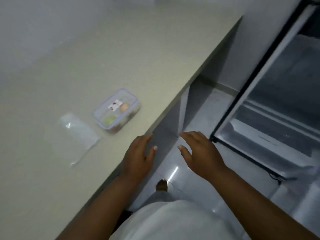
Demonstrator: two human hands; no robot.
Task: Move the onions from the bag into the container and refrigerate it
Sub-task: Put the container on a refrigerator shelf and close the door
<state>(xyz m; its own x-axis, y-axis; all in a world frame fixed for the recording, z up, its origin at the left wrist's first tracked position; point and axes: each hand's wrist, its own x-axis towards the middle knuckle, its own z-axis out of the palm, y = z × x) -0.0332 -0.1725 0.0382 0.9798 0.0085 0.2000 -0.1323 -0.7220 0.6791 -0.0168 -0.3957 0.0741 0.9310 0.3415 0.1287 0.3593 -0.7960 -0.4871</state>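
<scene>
A clear plastic container [116,110] with a blue-rimmed lid on it sits on the pale counter [103,58] near the front edge. Through the lid I make out an orange-brown onion [124,107] and a pale green one [108,120]. A flat, empty-looking clear bag [79,132] lies just left of the container. My left hand [138,158] hovers over the counter's edge, fingers spread, holding nothing. My right hand [200,153] hangs over the floor beside it, also spread and empty. The picture is blurred.
An open fridge [270,108] stands at the right, its door swung wide and pale shelves showing inside. Grey floor tiles [204,110] lie between the counter and the fridge. My bare foot [161,185] is on the floor below my hands.
</scene>
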